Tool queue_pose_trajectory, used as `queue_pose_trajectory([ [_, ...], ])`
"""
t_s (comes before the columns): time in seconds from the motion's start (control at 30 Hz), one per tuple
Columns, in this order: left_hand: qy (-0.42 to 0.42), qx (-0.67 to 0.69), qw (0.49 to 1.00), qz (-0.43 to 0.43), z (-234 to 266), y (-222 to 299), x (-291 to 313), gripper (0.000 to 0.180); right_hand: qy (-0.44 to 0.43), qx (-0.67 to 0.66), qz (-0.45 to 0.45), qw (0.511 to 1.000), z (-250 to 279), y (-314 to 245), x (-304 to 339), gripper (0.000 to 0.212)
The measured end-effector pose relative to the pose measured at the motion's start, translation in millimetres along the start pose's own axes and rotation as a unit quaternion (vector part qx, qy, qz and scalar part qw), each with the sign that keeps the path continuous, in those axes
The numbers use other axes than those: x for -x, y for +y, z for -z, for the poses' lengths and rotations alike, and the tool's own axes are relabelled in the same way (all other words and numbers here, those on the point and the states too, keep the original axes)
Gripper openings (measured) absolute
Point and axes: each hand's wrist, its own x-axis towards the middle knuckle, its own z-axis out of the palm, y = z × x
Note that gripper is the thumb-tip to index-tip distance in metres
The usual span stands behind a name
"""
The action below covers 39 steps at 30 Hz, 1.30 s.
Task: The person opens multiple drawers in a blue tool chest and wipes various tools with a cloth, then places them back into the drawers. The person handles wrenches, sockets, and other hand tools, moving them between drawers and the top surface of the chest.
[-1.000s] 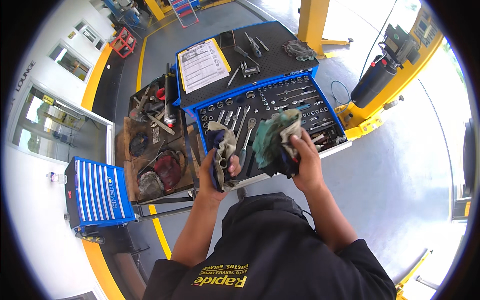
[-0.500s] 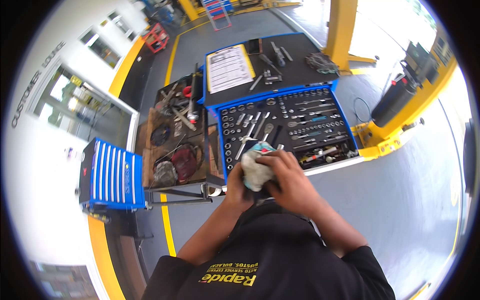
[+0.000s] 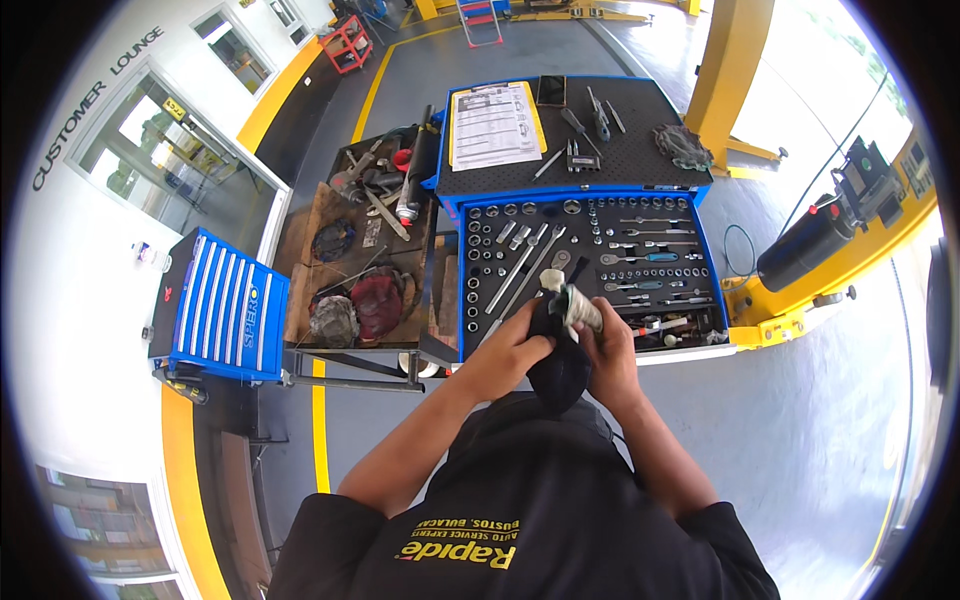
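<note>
In front of my body, over the front edge of an open tool drawer, I hold a bundle of rags. My left hand is closed round a black cloth, which hangs down between both hands. The right hand grips a whitish rag bunched against the black one. Whether anything is wrapped inside the cloths is hidden. Just beyond the rags, a ratchet and long steel bars lie in the drawer's black foam, along with sockets and several wrenches.
On the blue cabinet top lie a clipboard with paper, a phone-like black slab, pliers and a grey rag. Left stands a cart with worn tools and rags; a yellow lift post rises at right.
The view has shifted, so the cabinet sits further right. My hands have moved apart round the bundle; the black cloth now hangs in plain sight and the white rag is at the right hand.
</note>
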Motion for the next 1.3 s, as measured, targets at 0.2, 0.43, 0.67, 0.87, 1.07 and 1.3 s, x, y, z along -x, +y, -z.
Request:
queue_pose_trajectory([
  [0.2,-0.016,-0.108,0.994,-0.002,21.7,4.9,8.5,0.065,0.014,-0.167,-0.098,0.981,-25.4,12.7,-22.0,0.029],
  [0.43,0.113,0.052,0.992,0.018,32.5,-34.4,15.2,0.061,-0.092,-0.429,-0.328,0.837,-33.1,27.6,-20.3,0.04],
  [0.67,0.122,0.225,0.966,0.028,50.2,-49.0,25.7,0.05,-0.186,-0.423,-0.221,0.859,-23.6,13.5,-16.5,0.049],
  [0.87,0.107,-0.036,0.994,0.011,42.4,-27.7,16.6,0.048,-0.156,-0.08,-0.078,0.981,-22.1,5.5,-21.1,0.04],
  [1.07,0.179,-0.307,0.933,-0.061,29.1,-31.9,23.4,0.042,-0.056,-0.367,-0.306,0.877,-55.0,50.4,-22.8,0.027],
  [1.3,0.118,-0.278,0.953,0.0,60.4,-62.3,-11.3,0.05,-0.077,-0.135,-0.199,0.968,-91.8,82.6,-38.0,0.03],
])
